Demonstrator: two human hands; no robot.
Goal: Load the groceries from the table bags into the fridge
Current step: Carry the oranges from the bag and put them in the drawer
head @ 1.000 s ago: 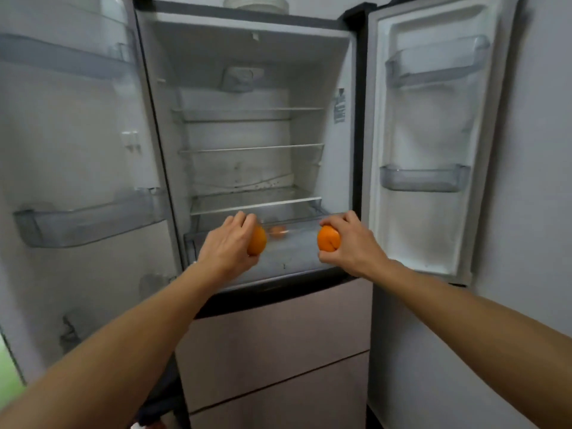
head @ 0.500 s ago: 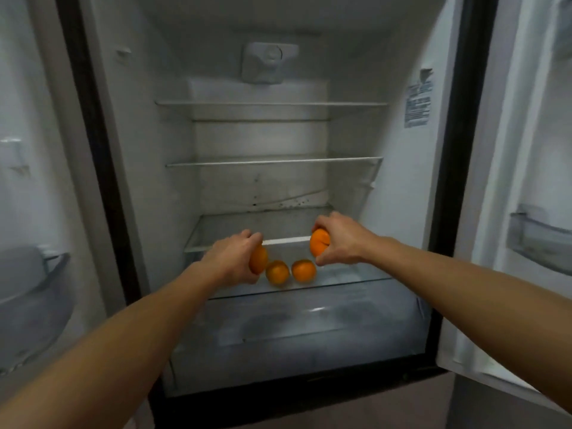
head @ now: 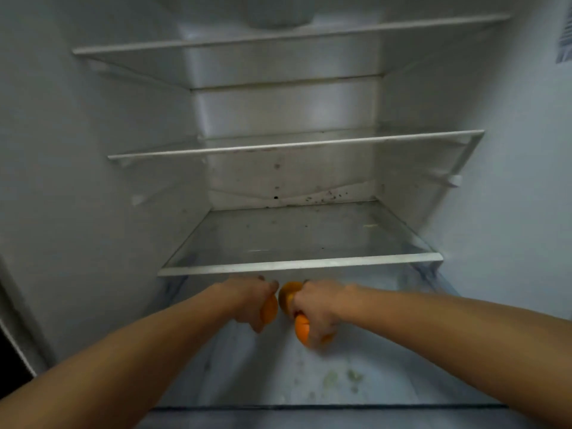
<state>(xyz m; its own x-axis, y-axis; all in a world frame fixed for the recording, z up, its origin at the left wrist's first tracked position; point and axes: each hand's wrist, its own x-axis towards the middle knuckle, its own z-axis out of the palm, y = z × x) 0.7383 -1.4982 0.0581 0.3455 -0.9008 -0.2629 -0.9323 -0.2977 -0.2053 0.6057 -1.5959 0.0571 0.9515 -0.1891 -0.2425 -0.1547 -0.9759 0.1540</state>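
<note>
Forearms: the left forearm (head: 130, 363) and the right forearm (head: 448, 329) were bare. They ran in from the lower corners and converged at the hands.
Drawer front: the dark front edge of the crisper drawer (head: 309, 408) lay nearer than both hands, beneath the forearms.
Drawer floor: the pale drawer floor (head: 402, 376) lay below both hands. Greenish stains (head: 340, 377) were noted on it, nearer than the right hand.
Left hand: the left hand (head: 247, 300) was knuckles up, with its fingers curled round an orange (head: 268, 309) that showed at its inner side.
Right hand: the right hand (head: 318, 308) was just beside the left. Its fingers were curled down over a second orange (head: 301, 331), which showed under its thumb side.
Third orange: a third orange (head: 288, 294) showed between the two hands at their far side, partly covered by the right hand's fingers. Whether either hand held it could not be told.
Contact: whether the gripped oranges touched the drawer floor could not be told.
Lowest shelf: the white front trim of the lowest glass shelf (head: 297, 267) ran just above and beyond both sets of knuckles.
Back wall: the back wall (head: 294, 184) of the fridge (head: 77, 181), beyond that shelf, bore dark specks.
Middle shelf: the middle shelf (head: 294, 146) sat well above the hands.
Top shelf: the top shelf (head: 278, 37) sat higher again.
Label: a printed label (head: 565, 41) was on the side wall far up to the right of the right hand. Its text was unreadable.
</note>
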